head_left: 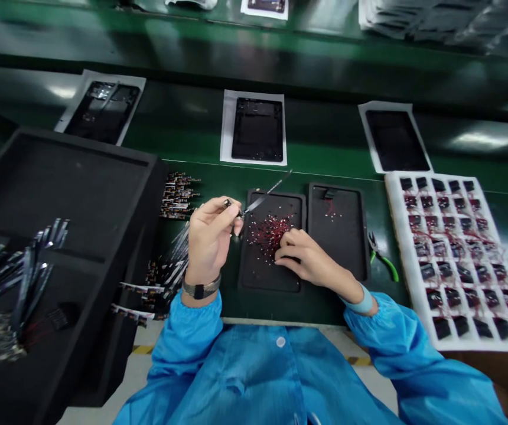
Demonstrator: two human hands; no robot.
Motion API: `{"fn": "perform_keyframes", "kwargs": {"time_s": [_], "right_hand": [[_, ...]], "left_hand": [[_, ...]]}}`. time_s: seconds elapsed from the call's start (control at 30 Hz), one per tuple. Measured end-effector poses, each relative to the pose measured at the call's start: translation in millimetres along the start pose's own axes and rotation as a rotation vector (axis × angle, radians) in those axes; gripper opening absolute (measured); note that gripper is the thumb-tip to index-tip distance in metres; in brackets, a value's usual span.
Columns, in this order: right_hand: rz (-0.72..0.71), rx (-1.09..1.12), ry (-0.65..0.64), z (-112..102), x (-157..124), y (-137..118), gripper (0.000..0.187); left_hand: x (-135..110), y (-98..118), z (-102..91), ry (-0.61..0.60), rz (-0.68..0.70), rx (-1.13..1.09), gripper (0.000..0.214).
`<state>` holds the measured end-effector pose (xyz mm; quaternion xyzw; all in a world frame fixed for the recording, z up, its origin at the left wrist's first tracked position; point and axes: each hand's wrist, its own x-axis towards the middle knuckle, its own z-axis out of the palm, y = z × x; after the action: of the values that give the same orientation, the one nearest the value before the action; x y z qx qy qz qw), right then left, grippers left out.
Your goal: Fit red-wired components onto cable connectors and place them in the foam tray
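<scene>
Between the thumb and fingers of my left hand is a thin flex cable, its long dark strip slanting up to the right over a black tray. My right hand reaches into that tray, fingers bent and tips together at a pile of small red-wired parts with white ends. Whether a part is pinched there is hidden by the fingers. Left of my left wrist, more flex cables lie in a heap on the green bench.
A second black tray holds a small black part with red wires. Green-handled cutters lie beside a white foam tray of black wired parts. Large black bins stand left. Tablet-like panels lie along the back.
</scene>
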<state>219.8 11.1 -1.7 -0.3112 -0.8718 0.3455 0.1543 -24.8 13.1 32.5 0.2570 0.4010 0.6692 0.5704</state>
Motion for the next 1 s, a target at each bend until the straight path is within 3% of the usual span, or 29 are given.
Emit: {"fn": "perform_keyframes", "kwargs": {"time_s": [0.17, 0.27, 0.4, 0.6, 0.9, 1.0], "right_hand": [[0.233, 0.54, 0.386, -3.9, 7.7, -9.3, 0.009], [0.34, 0.708, 0.486, 0.3, 12.1, -7.2, 0.014], [0.408, 0.817, 0.438, 6.9, 15.4, -2.6, 0.021], [0.451, 0.917, 0.259, 11.9, 12.4, -0.4, 0.029], [0.339, 0.737, 0.091, 5.0, 6.9, -5.3, 0.027], [0.343, 0.703, 0.091, 5.8, 6.4, -7.6, 0.026]], "left_hand": [[2.9, -5.8, 0.6, -0.041, 0.149, 0.138, 0.006], [2.0, -9.1, 1.0, -0.052, 0.141, 0.204, 0.007], [1.4, -12.8, 0.0, -0.023, 0.075, 0.237, 0.01], [2.3, -14.1, -1.0, 0.006, 0.038, 0.278, 0.013], [3.5, -15.7, -1.5, 0.01, 0.034, 0.286, 0.013], [2.3, -14.5, -1.1, 0.003, 0.039, 0.359, 0.014]]}}
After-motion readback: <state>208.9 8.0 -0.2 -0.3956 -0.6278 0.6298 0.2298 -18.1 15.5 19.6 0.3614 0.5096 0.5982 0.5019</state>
